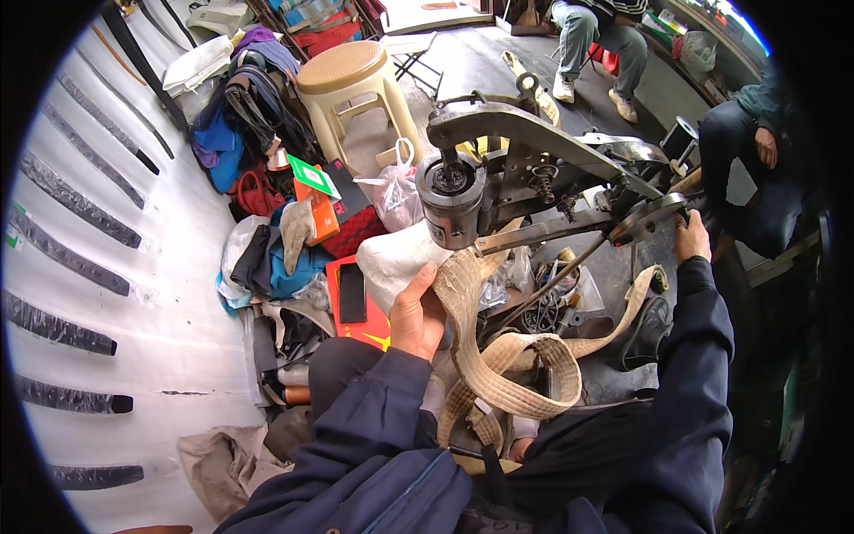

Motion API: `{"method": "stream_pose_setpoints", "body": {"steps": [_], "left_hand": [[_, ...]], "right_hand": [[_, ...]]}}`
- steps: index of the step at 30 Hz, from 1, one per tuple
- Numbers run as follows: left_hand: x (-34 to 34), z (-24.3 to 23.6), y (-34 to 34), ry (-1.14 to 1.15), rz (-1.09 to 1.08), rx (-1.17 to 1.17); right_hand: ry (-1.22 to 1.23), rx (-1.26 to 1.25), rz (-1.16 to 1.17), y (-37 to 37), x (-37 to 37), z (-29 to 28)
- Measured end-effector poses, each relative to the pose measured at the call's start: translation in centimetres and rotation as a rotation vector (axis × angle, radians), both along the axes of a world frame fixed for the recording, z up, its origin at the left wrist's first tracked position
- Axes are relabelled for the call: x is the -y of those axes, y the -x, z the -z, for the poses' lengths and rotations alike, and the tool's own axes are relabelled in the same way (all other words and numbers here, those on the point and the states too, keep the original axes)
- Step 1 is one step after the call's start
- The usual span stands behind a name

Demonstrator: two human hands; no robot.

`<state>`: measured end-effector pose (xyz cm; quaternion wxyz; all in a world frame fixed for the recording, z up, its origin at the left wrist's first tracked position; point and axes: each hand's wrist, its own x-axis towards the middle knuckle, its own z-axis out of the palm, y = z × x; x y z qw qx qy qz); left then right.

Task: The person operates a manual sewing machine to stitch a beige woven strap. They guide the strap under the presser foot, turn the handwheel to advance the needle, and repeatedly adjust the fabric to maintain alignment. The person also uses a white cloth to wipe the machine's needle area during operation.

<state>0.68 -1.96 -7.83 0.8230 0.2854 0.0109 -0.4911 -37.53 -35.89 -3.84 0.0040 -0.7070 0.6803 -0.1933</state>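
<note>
A dark metal hand-cranked sewing machine, of the kind used for shoe repair, stands in front of me. Its round head is to the left and its handwheel to the right. My left hand grips the edge of a beige woven webbing strap, just below the head. One end of the strap runs up under the head; the rest falls in loops over my lap and trails off to the right. My right hand is closed at the handwheel's rim, with the fingertips partly hidden.
A beige plastic stool stands beyond the machine. Bags and clothes pile up along the left wall. A dark phone lies on a red box. Two people sit at the far right, one in jeans.
</note>
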Motion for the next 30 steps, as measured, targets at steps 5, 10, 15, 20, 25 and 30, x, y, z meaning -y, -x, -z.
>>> {"method": "stream_pose_setpoints", "body": {"steps": [5,10,15,20,25,30], "left_hand": [[0.1,0.1,0.1,0.006,0.0,0.0],[0.2,-0.1,0.2,0.014,-0.021,0.006],[0.3,0.3,0.0,0.021,0.008,-0.008],[0.4,0.8,0.1,-0.011,-0.032,0.052],[0.5,0.4,0.2,-0.053,-0.049,0.047],[0.4,0.1,0.1,-0.009,-0.009,0.039]], "right_hand": [[-0.065,-0.03,0.018,-0.3,-0.2,-0.8],[-0.122,-0.069,0.001,-0.3,0.4,-1.3],[-0.111,0.06,-0.054,0.7,0.6,-0.6],[-0.121,0.08,-0.053,3.0,2.8,3.1],[-0.266,0.005,-0.019,1.1,1.3,9.3],[-0.7,0.583,-0.249,-5.5,-6.7,7.2]]}}
